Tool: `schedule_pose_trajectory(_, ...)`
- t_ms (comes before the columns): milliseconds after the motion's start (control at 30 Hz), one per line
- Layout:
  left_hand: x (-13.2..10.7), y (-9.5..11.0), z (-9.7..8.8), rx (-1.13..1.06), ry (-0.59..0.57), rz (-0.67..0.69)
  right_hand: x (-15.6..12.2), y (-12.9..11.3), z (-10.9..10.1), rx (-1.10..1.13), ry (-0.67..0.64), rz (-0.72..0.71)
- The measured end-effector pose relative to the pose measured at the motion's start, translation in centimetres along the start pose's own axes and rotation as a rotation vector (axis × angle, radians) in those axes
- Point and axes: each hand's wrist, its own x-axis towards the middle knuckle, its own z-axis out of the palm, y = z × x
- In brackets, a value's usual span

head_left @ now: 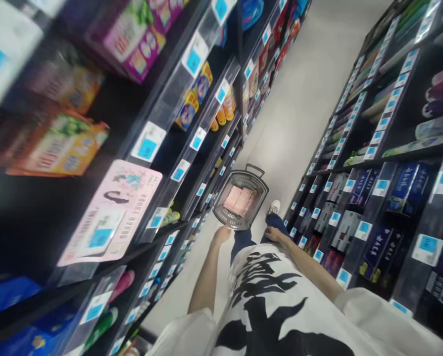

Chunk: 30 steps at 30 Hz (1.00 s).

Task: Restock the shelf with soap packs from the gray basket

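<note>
A dark shopping basket [263,194] is in front of my left leg, its far handle [254,170] standing up. Several pink packs [239,200] lie inside it. My left hand [223,234] is closed at the basket's near left rim; the grip itself is small and partly hidden. Beside my right thigh hangs my right hand [273,234], apart from the basket, its fingers loosely bent and nothing visible in it.
Tall shelving with price tags [147,143] runs along the left, holding orange packs [65,143] and purple packs [139,44]. Shelves on the right carry dark blue boxes [407,185]. Between them stretches a pale aisle floor [291,104]. A pink card [113,212] juts from the left shelf.
</note>
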Motion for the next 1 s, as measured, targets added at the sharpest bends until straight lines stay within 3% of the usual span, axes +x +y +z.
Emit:
schedule_pose_trajectory(100, 0.8, -4.6, -0.6, -0.108, 0.101, -0.113, 3.5, -0.8, 4.4, -0.063, -0.200, -0.049)
schedule_pose_trajectory(200, 1.0, -8.2, 0.7, -0.169, 0.135, -0.194, 6.2, 0.6, 6.7, -0.084, -0.272, -0.065)
schedule_pose_trajectory(300, 1.3, -10.2, 3.7, -0.157, 0.080, -0.270, 7.7, 5.2, 6.2, -0.101, -0.270, 0.003)
schedule_pose_trajectory(400, 2.2, -10.5, 7.5, -0.093, -0.042, -0.336, 8.0, 11.4, 4.4, -0.117, -0.266, 0.148)
schedule_pose_trajectory(533, 5.9, -7.7, 11.6, -0.005, -0.184, -0.323, 8.6, 17.7, 3.2, -0.093, -0.316, 0.336)
schedule_pose_trajectory(667, 13.1, -2.6, 13.3, 0.034, -0.187, -0.183, 11.6, 19.4, 5.6, -0.098, -0.386, 0.461)
schedule_pose_trajectory(733, 17.8, 0.1, 13.2, 0.047, -0.168, -0.113, 13.5, 19.2, 7.4, -0.143, -0.398, 0.530)
schedule_pose_trajectory(833, 25.6, 3.6, 12.0, 0.078, -0.122, -0.032, 16.1, 18.8, 9.2, -0.247, -0.314, 0.627)
schedule_pose_trajectory(1000, 38.3, 7.1, 9.7, 0.135, 0.006, 0.017, 18.6, 19.4, 7.1, -0.199, -0.146, 0.579)
